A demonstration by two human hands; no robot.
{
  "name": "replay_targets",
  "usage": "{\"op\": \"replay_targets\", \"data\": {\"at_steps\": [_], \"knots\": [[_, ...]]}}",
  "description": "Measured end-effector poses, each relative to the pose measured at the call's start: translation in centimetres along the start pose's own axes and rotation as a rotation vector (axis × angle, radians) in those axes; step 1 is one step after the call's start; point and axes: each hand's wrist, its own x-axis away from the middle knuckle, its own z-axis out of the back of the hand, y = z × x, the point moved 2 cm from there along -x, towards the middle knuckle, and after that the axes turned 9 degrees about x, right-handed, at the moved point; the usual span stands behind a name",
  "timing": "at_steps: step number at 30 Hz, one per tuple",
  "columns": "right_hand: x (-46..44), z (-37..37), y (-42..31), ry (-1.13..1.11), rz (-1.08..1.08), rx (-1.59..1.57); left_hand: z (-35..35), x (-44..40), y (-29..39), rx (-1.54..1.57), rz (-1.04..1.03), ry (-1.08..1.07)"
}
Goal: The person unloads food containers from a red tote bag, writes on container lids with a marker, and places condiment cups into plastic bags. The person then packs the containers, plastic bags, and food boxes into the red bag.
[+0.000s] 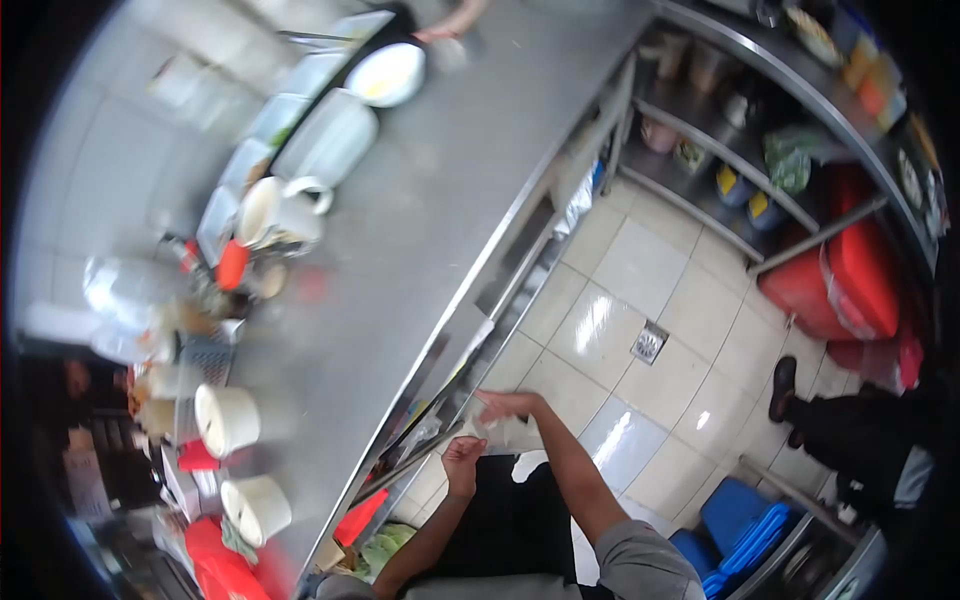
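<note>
A thin, see-through piece of plastic (513, 434), perhaps a bag or a glove, hangs in front of my body. My left hand (462, 466) is closed, its fingers pinching the near edge of this plastic. Just beyond, my right hand (508, 403) reaches across the plastic's far side with fingers stretched out; the hand is slightly blurred. Both hands are beside the front edge of the steel counter (430, 200), at the narrow lower ledge (440, 440) with small items I cannot make out.
White tubs (228, 418), a mug (305, 205) and a white tray (330, 140) line the counter's far side. Another person's hand (455, 22) shows at the top. Right are shelves (690, 180), a red bin (840, 280), a person in dark trousers (850, 430) and blue containers (740, 520).
</note>
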Motion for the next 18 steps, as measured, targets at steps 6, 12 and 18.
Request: {"op": "replay_targets", "data": {"at_steps": [6, 12, 18], "knots": [[17.7, -18.1, -6.3, 0.260, 0.316, 0.080, -2.3, 12.8, 12.5, 0.148, 0.008, 0.014], [22.8, -30.3, -17.6, 0.168, 0.529, 0.815, -0.5, 25.2, 20.8, 0.246, 0.023, -0.021], [20.5, -38.5, -25.0, 0.093, 0.450, 0.752, 6.8, 31.6, 27.5, 0.159, -0.474, 0.181]]}}
